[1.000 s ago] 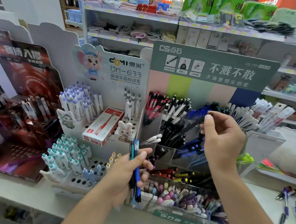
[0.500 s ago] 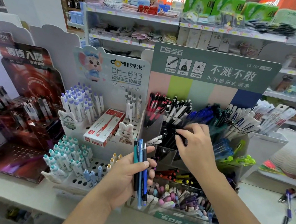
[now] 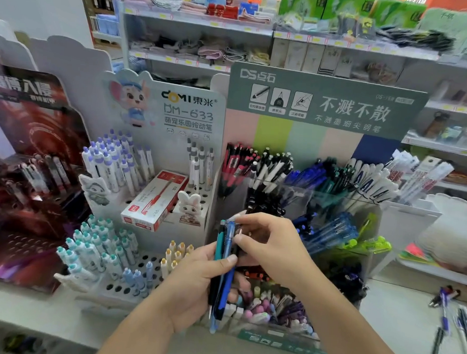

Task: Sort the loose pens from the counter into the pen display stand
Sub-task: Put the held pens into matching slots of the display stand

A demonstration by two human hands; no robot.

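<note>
My left hand (image 3: pixel 193 281) grips a small bundle of pens (image 3: pixel 222 269), teal, blue and black, held upright in front of the pen display stand (image 3: pixel 324 105). My right hand (image 3: pixel 271 247) has its fingertips pinched on the top of one pen in that bundle. The stand's clear compartments hold red, black-and-white, blue, teal and white pens, with a lower tray of mixed pens (image 3: pixel 273 308). More loose pens (image 3: pixel 453 321) lie on the counter at the far right.
A white holed pen stand (image 3: pixel 158 188) with a red box (image 3: pixel 154 199) sits left of the hands. A dark red display (image 3: pixel 28 164) stands at far left. Store shelves with goods fill the background. The white counter (image 3: pixel 398 318) runs along the front.
My right hand has pulled back from the stand's upper compartments and come down to the pen bundle in my left hand, now pinching one pen's top. My left hand has stayed near the stand's front.
</note>
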